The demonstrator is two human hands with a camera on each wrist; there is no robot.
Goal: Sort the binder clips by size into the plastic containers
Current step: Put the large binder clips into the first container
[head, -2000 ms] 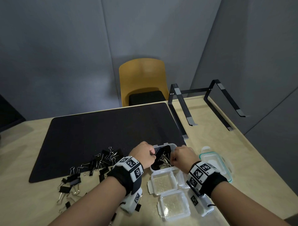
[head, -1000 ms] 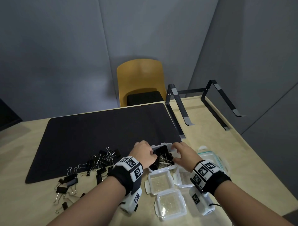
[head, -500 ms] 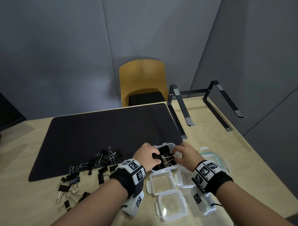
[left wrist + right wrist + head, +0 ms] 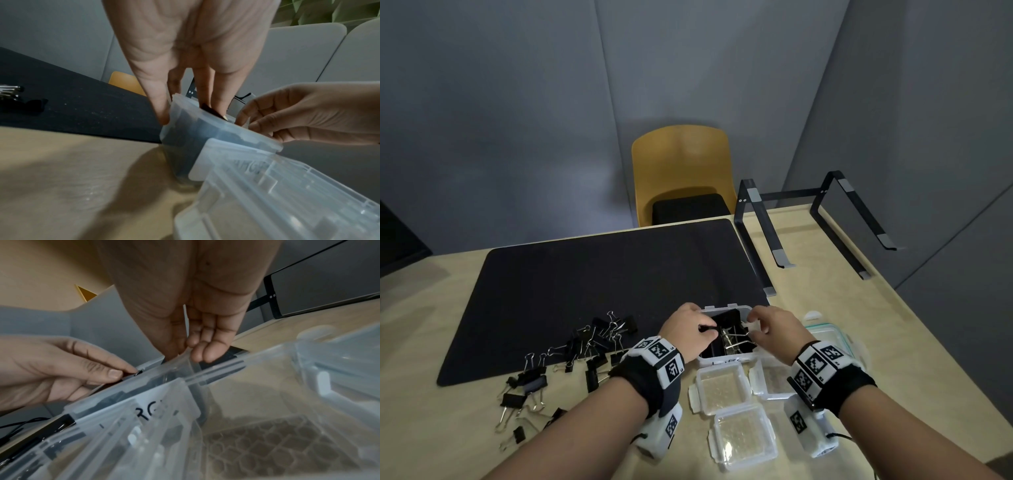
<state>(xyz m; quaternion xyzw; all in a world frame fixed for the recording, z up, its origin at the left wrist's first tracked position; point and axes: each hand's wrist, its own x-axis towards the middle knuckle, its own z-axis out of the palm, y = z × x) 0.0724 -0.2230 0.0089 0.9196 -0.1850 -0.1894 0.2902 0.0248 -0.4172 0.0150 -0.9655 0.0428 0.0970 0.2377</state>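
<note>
Your left hand has thumb and forefinger pinching a black binder clip at the near-left rim of the labelled container; the other fingers curl alongside, one outside the wall. Your right hand pinches the container's right wall between thumb and gathered fingertips, steadying it.

The container sits at the near edge of the black mat and already holds several large clips with their wire handles up. Two small containers stand open just in front of it, apparently without clips. The unsorted clips lie scattered to your left, across the mat's edge and the table.

Risks, as judged:
- The held clip may snag on the upturned handles below and sit proud of the rim.
- The right-hand pinch flexes a thin wall; a harder squeeze could tip the container toward the small ones.
- Your left forearm passes close over the loose pile and could sweep clips away.
</note>
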